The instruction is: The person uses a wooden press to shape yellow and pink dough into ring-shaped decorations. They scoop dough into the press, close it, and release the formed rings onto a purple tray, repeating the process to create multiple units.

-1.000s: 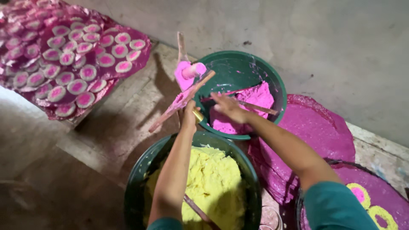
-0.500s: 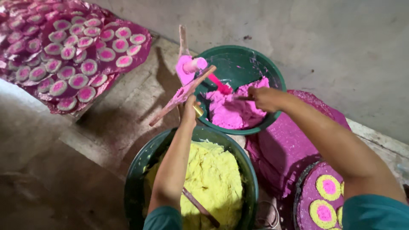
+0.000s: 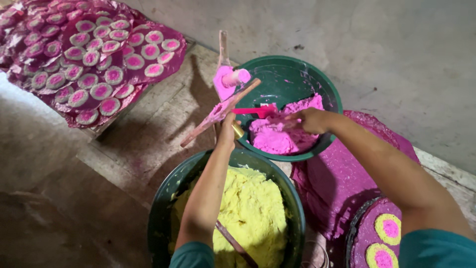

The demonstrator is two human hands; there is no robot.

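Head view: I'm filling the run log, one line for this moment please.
left hand: holds wooden stick | right hand: in pink dough, green bowl | yellow dough: near bowl

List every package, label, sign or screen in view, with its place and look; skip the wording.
None in view: no package, label, sign or screen. Only unmarked things: two green basins, one with pink dough, one with yellow dough, and pink sheets bearing round pink-centred cakes.

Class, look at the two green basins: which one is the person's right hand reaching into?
The farther green basin, holding pink paste: the right hand is over it. The nearer basin holds yellow paste.
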